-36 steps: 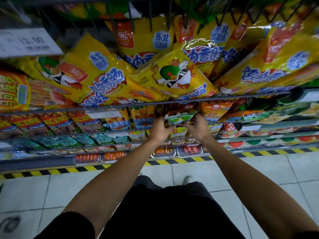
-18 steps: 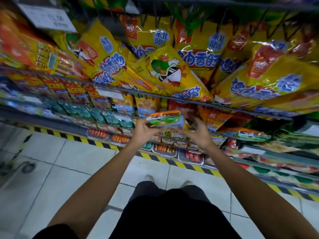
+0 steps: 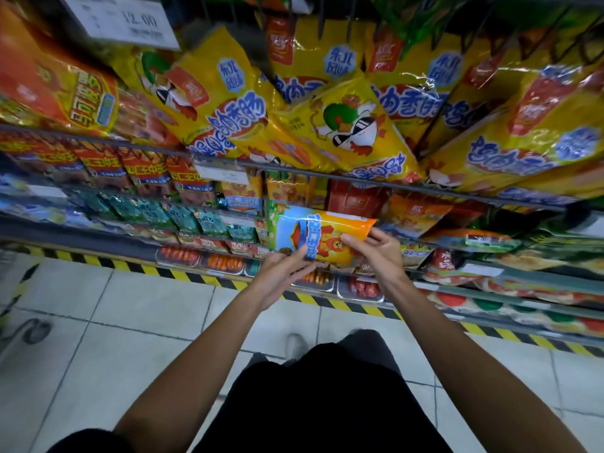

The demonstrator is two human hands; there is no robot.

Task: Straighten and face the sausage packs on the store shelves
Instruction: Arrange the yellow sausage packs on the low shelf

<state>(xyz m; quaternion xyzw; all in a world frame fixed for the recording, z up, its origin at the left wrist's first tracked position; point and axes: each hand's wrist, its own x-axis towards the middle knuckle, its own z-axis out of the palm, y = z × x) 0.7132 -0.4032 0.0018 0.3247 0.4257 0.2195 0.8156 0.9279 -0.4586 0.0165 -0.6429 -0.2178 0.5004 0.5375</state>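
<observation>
Out in front of the lower shelves, the orange sausage pack point(image 3: 322, 235) sits pinched in the right hand point(image 3: 376, 256), left hand point(image 3: 284, 273) flat beneath; that light grip risks a drop onto the floor point(image 3: 157, 308).

A white price tag point(image 3: 122, 19) hangs upper left; black-and-yellow hazard tape point(image 3: 183, 276) edges the pale floor tiles point(image 3: 130, 322).
</observation>
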